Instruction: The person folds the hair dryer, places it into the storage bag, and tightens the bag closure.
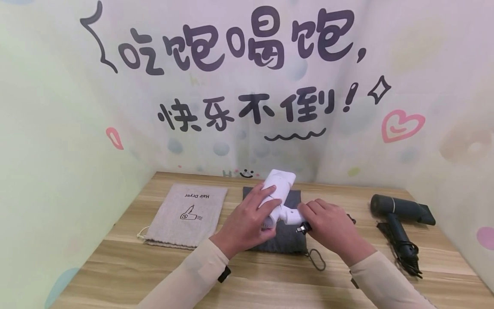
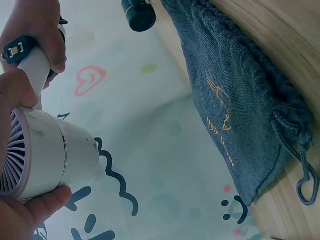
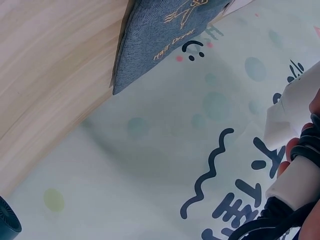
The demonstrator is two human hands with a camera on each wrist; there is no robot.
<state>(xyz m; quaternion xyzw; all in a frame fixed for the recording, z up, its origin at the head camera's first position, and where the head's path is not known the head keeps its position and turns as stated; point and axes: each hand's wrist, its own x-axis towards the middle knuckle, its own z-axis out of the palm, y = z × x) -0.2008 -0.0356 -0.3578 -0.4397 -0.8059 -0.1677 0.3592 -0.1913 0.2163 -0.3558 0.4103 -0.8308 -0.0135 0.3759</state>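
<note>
A white hair dryer [image 1: 281,185] is held above a dark grey drawstring pouch [image 1: 283,241]. My left hand [image 1: 247,221] grips its barrel near the round air grille, with the thumb and fingers on opposite sides. The handle is in my right hand [image 1: 332,225], whose fingers wrap round it and the dark cord [image 3: 306,145] coiled there. A black plug [image 1: 303,228] pokes out beside that hand. In the left wrist view the grille [image 2: 12,160] faces left; the pouch's gold dryer print shows. My fingers hide part of the handle.
On the left lies a beige drawstring pouch [image 1: 162,223] with a printed dryer. A black hair dryer [image 1: 391,208], its cord bundled round the handle, lies at the right. Behind the wooden table [image 1: 127,266] hangs a printed cloth [image 1: 216,150].
</note>
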